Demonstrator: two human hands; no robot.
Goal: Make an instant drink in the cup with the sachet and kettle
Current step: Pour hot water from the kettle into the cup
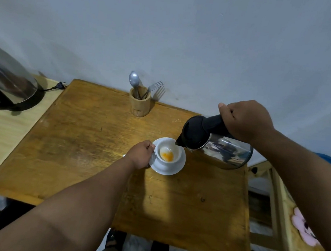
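Observation:
A white cup [175, 148] stands on a white saucer [176, 170] in the middle of the wooden table [78, 147]. Orange powder lies in the bottom of the cup. My left hand [141, 155] grips the cup's handle on its left side. My right hand [245, 120] holds the black handle of a steel kettle [224, 150], tilted to the left. The kettle's black spout hangs just over the cup's right rim. I cannot make out a stream of water. No sachet is in view.
A bamboo holder [139, 103] with a spoon and a fork stands at the table's back edge by the wall. A second steel kettle [6, 79] sits on its base on a paler surface at the left, its plug lying loose. Wooden furniture stands at the right.

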